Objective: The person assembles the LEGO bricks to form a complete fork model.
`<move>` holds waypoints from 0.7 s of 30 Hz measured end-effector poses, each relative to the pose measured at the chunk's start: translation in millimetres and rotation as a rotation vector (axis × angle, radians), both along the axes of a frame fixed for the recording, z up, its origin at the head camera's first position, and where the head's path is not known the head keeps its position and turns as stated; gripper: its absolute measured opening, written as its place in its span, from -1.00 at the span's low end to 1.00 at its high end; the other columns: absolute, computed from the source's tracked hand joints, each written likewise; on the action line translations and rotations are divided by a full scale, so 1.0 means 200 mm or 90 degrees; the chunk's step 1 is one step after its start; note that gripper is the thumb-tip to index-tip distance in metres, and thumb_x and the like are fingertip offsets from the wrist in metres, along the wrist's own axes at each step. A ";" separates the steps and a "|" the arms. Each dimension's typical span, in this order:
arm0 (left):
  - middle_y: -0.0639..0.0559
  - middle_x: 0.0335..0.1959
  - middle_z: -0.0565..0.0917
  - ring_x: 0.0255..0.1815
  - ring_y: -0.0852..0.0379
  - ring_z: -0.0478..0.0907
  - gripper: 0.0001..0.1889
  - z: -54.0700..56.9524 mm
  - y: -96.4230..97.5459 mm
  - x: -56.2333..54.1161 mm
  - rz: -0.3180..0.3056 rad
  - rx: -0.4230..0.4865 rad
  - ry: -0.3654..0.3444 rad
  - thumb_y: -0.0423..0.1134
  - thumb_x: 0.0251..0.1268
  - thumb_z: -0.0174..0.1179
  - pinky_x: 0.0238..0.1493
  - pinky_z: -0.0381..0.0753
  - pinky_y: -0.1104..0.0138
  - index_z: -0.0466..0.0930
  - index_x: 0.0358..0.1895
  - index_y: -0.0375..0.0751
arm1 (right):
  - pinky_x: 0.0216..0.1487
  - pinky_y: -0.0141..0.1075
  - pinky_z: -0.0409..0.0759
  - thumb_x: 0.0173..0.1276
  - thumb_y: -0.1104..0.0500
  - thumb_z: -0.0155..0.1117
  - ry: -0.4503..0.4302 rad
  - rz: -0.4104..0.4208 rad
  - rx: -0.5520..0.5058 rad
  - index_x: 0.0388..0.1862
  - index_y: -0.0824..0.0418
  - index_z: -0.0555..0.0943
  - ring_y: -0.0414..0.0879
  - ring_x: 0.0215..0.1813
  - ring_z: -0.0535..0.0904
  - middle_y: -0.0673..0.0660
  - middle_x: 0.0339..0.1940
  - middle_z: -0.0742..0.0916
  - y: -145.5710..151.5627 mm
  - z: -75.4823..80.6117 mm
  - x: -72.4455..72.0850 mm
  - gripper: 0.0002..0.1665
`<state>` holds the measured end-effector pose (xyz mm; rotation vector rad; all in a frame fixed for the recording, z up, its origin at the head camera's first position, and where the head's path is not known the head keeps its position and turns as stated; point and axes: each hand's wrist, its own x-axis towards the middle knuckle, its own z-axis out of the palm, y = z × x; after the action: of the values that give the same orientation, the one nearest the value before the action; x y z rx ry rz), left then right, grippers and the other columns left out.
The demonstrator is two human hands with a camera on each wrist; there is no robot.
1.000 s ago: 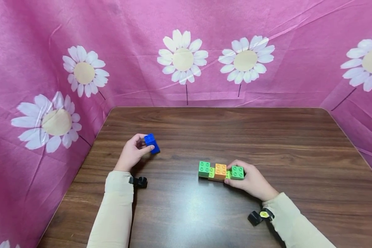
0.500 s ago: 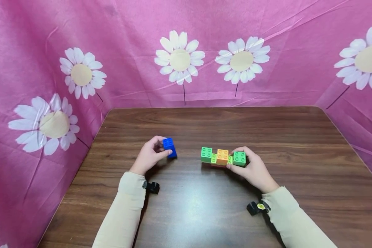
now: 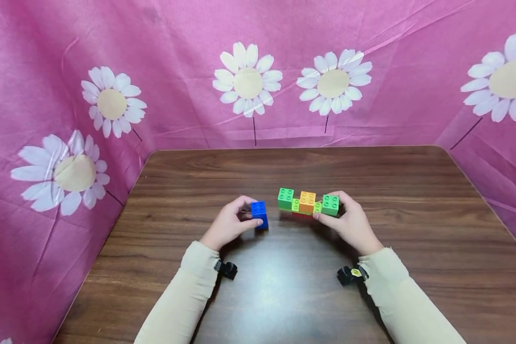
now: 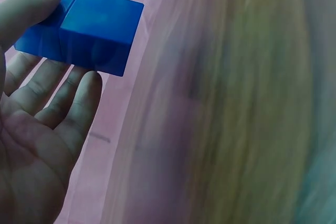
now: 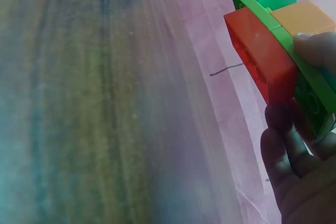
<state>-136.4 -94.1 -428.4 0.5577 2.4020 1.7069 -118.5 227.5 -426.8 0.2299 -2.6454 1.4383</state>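
My left hand (image 3: pixel 230 222) pinches a stack of two blue toy building bricks (image 3: pixel 259 213) between thumb and fingers. In the left wrist view, the seam between the two blue bricks (image 4: pixel 97 24) shows, with the thumb on one face and fingertips beneath. To the right, my right hand (image 3: pixel 351 222) grips a joined row of bricks by its right end. Two green bricks (image 3: pixel 285 197) and an orange brick (image 3: pixel 307 200) stand on thin lime plates (image 3: pixel 295 205). Under the plates a red brick (image 5: pixel 262 56) is attached, seen best in the right wrist view. A small gap separates the two builds.
A brown wood-grain table (image 3: pixel 271 306) lies under both hands. Behind and to the left hangs a pink cloth (image 3: pixel 180 71) printed with white daisies. Black wrist cameras (image 3: pixel 229 270) sit at both sleeves.
My left hand has carried the blue bricks rightward and slightly nearer to me. The right hand has moved the green and orange build farther away across the table, narrowing the gap.
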 end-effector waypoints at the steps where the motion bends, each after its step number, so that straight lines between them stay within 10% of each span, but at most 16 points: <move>1: -0.16 -0.09 0.72 -0.09 -0.03 0.70 -0.62 0.00 0.02 0.01 -0.009 0.004 -0.003 -0.35 0.18 0.45 -0.02 0.68 0.19 0.57 0.05 -0.22 | -0.31 -0.37 0.55 0.15 0.15 0.60 0.001 -0.002 -0.008 0.05 0.18 0.54 -0.04 -0.23 0.54 0.10 -0.20 0.67 0.00 0.00 -0.01 -0.46; 21: 0.05 -0.06 0.71 -0.06 0.23 0.65 -0.60 0.00 0.32 0.16 -0.154 -0.040 -0.017 -0.23 0.20 0.46 0.07 0.64 0.24 0.56 0.07 -0.05 | -0.31 -0.39 0.56 0.19 0.09 0.57 -0.018 -0.003 -0.079 0.10 0.25 0.52 -0.07 -0.23 0.56 0.14 -0.17 0.68 -0.05 0.07 -0.05 -0.42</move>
<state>-105.3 -29.5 -429.3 0.7752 2.2536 1.5231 -128.8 217.7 -413.4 0.1930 -2.5641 1.6098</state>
